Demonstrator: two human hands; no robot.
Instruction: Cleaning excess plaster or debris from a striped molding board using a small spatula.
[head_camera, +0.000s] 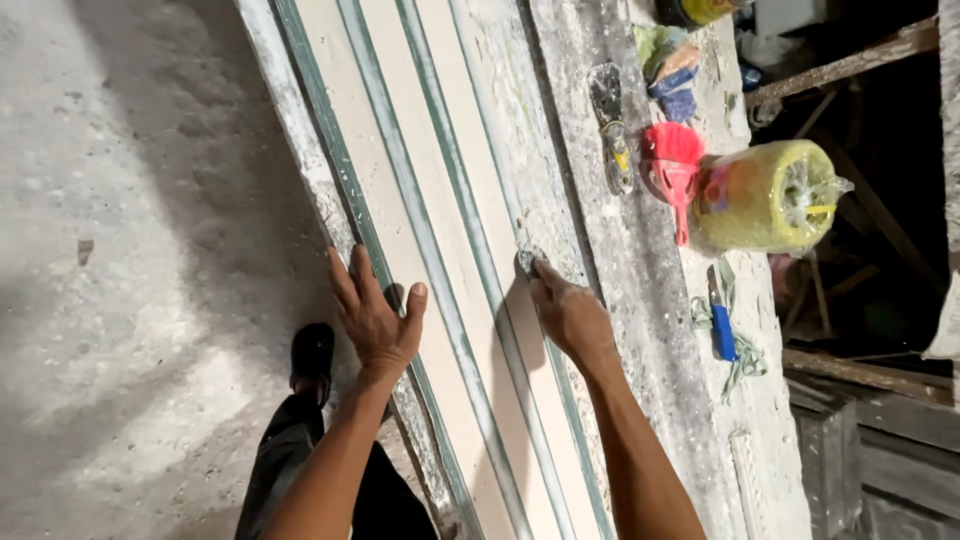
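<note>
Right hand (572, 315): fingers closed on small scraper (528, 262), blade pressed on long moulded strip (440, 250). Left hand (372, 318): fingers spread, flat on strip's near edge, holding nothing. Strip lies lengthwise on plaster-crusted table (640, 300). Beyond strip on table: putty knife (610, 130), red brush (672, 170), yellow wrapped roll (765, 195), blue-handled cutter (722, 325).

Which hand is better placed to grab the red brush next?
Right. The right hand lies closer to the red brush, though it grips a small scraper; the left hand presses the board's far edge.
</note>
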